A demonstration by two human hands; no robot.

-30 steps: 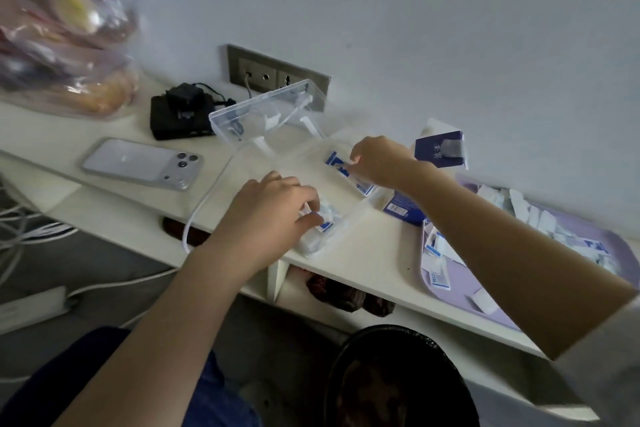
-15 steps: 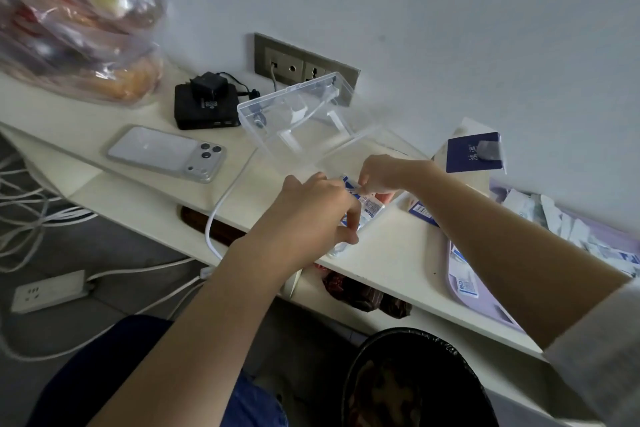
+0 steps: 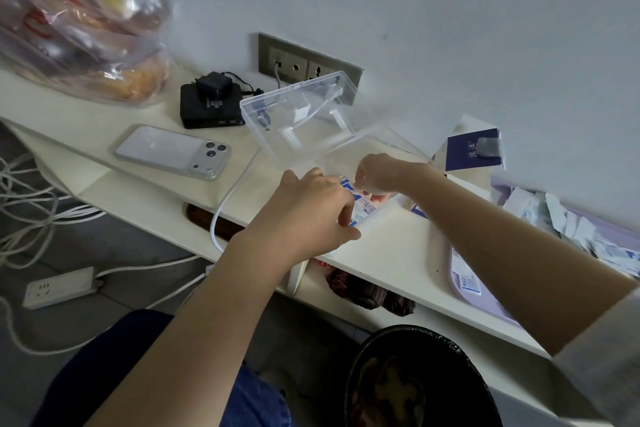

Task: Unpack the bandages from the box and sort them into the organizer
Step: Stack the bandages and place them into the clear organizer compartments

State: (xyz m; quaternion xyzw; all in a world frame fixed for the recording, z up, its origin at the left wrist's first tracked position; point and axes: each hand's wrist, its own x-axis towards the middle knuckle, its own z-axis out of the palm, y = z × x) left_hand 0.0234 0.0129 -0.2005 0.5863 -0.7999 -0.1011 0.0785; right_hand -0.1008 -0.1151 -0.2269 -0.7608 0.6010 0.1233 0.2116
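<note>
Left hand (image 3: 304, 215) and right hand (image 3: 381, 175) both pinch a bandage (image 3: 364, 207) over the open clear organizer (image 3: 311, 135) on the tabletop (image 3: 391, 246).

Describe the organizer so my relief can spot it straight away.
Find the grey socket panel on the wall above the cream shelf. Right in front of it stands the organizer, its lid raised. It is the only see-through case; the box to its left is solid black, the phone flat and silver.
</note>
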